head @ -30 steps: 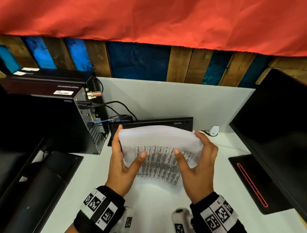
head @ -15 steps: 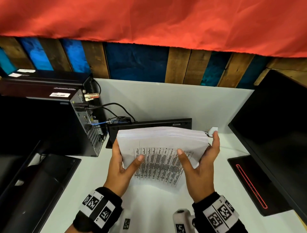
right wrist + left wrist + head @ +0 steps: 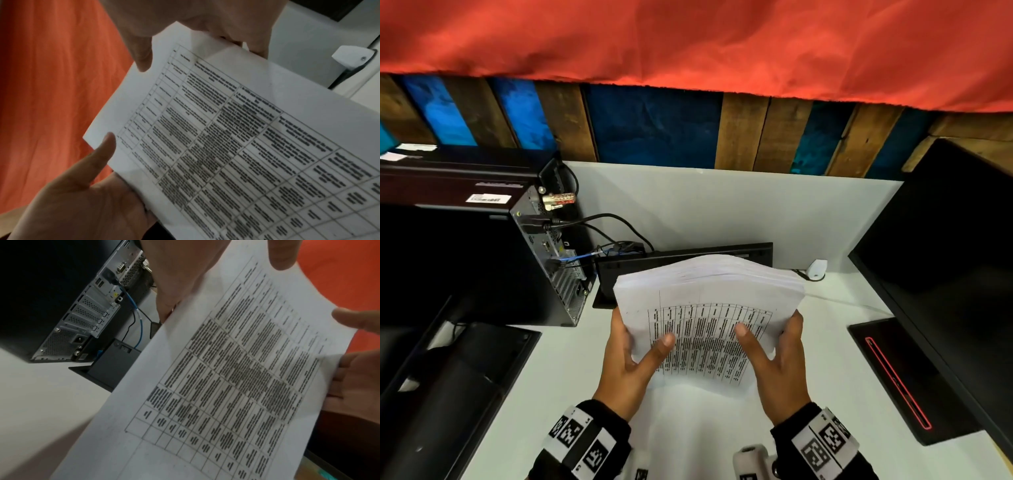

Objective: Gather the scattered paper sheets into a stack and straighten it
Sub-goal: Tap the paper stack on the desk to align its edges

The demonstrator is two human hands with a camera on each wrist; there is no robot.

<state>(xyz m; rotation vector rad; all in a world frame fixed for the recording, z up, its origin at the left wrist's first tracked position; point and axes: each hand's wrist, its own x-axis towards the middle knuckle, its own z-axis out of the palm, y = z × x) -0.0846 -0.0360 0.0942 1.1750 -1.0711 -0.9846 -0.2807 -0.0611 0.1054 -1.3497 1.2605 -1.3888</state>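
Both hands (image 3: 626, 356) (image 3: 780, 359) lower on paper stack (image 3: 709, 291) vs 0.5 s ago.

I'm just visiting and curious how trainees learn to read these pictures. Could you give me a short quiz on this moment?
1. True or false: the paper stack lies flat on the desk.
2. Which hands hold the stack? A) left hand only B) right hand only C) both
3. Fill in: the top sheet shows a printed ____.

Key:
1. False. It is held tilted, its lower edge toward the desk.
2. C. One hand grips each side, thumbs on the printed face.
3. Table, a grid of text cells.
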